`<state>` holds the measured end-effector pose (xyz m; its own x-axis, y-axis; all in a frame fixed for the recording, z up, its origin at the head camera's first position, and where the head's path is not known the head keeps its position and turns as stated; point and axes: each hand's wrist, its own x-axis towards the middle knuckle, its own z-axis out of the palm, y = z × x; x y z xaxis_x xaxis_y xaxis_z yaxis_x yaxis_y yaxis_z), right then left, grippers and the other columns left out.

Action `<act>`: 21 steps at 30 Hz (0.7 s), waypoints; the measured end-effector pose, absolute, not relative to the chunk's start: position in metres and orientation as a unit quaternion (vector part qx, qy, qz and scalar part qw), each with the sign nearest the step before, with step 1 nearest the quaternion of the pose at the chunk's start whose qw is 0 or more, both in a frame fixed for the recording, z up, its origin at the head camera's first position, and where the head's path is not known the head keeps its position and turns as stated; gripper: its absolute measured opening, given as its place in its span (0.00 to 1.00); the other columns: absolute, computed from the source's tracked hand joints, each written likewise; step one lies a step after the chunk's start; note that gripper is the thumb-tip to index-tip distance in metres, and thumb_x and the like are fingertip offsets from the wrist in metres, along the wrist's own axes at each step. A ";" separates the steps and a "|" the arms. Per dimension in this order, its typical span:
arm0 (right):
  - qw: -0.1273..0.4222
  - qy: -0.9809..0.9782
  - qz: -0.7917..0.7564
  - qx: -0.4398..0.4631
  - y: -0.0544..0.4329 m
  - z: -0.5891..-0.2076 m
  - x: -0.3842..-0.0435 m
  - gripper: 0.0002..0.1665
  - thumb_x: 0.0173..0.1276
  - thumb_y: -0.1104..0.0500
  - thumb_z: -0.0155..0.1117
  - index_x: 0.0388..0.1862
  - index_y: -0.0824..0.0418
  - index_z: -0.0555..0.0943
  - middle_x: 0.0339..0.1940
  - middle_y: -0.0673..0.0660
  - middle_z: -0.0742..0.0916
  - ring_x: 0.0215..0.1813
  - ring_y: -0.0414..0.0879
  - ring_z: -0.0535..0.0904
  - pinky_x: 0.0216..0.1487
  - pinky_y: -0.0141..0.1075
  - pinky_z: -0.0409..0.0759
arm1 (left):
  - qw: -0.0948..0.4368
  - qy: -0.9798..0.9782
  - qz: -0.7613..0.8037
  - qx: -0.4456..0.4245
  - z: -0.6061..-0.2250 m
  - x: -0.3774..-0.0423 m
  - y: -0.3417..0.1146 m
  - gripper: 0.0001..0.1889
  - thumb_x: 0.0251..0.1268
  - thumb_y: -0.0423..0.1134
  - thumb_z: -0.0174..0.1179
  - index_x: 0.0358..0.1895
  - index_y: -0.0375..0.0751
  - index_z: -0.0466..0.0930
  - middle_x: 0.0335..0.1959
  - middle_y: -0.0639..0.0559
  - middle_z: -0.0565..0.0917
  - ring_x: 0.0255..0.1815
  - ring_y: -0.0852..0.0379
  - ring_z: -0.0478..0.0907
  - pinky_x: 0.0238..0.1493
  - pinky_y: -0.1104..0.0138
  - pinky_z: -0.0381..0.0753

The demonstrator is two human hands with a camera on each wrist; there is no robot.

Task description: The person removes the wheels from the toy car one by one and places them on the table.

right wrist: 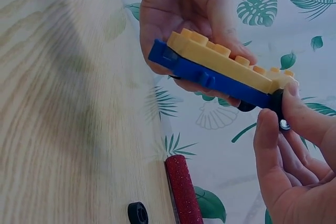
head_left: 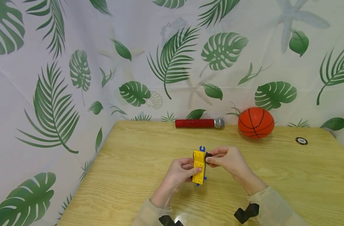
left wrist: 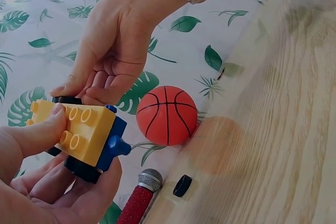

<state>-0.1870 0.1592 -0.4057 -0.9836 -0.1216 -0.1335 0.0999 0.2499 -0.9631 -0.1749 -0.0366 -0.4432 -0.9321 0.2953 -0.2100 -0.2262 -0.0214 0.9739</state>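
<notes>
A toy car (head_left: 199, 175), with yellow studded bricks on top and a blue base (right wrist: 226, 84), is held above the table. My left hand (head_left: 178, 173) grips its body from the left, thumb on the yellow top and fingers underneath. On the car's right side, near the end with the blue hook (head_left: 202, 148), my right hand (head_left: 229, 159) pinches a black wheel (right wrist: 277, 103) between thumb and forefinger. The wheel is against the blue base; whether it is fully seated cannot be told. Another black wheel (left wrist: 82, 169) shows on the car's other side.
A red microphone (head_left: 194, 123) with a silver head lies along the table's back edge. Right of it is an orange-red toy basketball (head_left: 256, 122). A small round black piece (head_left: 301, 141), wheel-like in the right wrist view, lies farther right on the wooden table (head_left: 126, 175). Leaf-patterned cloth hangs behind.
</notes>
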 end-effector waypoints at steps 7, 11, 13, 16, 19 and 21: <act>0.093 0.789 -0.608 -0.005 0.158 -0.405 -0.186 0.21 0.63 0.64 0.72 0.49 0.78 0.81 0.40 0.63 0.90 0.32 0.43 0.86 0.41 0.38 0.88 | 0.175 0.674 0.717 0.017 -0.445 -0.175 -0.036 0.21 0.63 0.31 0.67 0.59 0.31 0.79 0.51 0.38 0.86 0.48 0.46 0.86 0.44 0.56 0.87; 0.078 0.803 -0.591 0.015 0.159 -0.406 -0.187 0.20 0.61 0.61 0.74 0.46 0.74 0.82 0.35 0.59 0.90 0.31 0.44 0.87 0.42 0.39 0.87 | 0.137 0.706 0.695 0.007 -0.447 -0.175 -0.039 0.21 0.61 0.32 0.68 0.58 0.31 0.79 0.49 0.39 0.87 0.46 0.49 0.87 0.42 0.60 0.88; 0.072 0.808 -0.584 0.027 0.161 -0.406 -0.188 0.19 0.61 0.59 0.75 0.44 0.72 0.82 0.32 0.56 0.90 0.31 0.44 0.87 0.43 0.39 0.87 | 0.116 0.716 0.688 -0.003 -0.446 -0.175 -0.042 0.22 0.61 0.32 0.69 0.58 0.30 0.78 0.49 0.39 0.87 0.46 0.50 0.87 0.41 0.62 0.88; 0.062 0.802 -0.593 0.034 0.166 -0.407 -0.191 0.19 0.61 0.59 0.75 0.44 0.71 0.81 0.30 0.52 0.90 0.31 0.44 0.87 0.45 0.38 0.87 | 0.098 0.717 0.690 -0.005 -0.443 -0.178 -0.046 0.23 0.60 0.33 0.69 0.59 0.30 0.78 0.49 0.39 0.87 0.45 0.50 0.87 0.40 0.63 0.88; 0.065 0.788 -0.612 0.030 0.171 -0.408 -0.192 0.20 0.62 0.60 0.74 0.46 0.72 0.81 0.31 0.50 0.90 0.31 0.42 0.87 0.44 0.36 0.87 | 0.112 0.704 0.701 0.005 -0.438 -0.180 -0.047 0.23 0.61 0.34 0.69 0.59 0.31 0.78 0.50 0.38 0.87 0.45 0.51 0.87 0.40 0.63 0.88; 0.067 0.780 -0.621 0.024 0.173 -0.409 -0.192 0.21 0.62 0.60 0.74 0.47 0.73 0.80 0.31 0.50 0.90 0.32 0.42 0.88 0.44 0.35 0.87 | 0.117 0.699 0.705 0.007 -0.438 -0.180 -0.049 0.23 0.62 0.34 0.68 0.60 0.30 0.77 0.51 0.38 0.86 0.45 0.51 0.87 0.41 0.63 0.88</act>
<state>-0.1925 0.1732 -0.4088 -0.9898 -0.0462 -0.1349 0.1211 0.2274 -0.9662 -0.1802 -0.0493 -0.4375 -0.9723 0.1753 -0.1543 -0.1558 0.0050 0.9878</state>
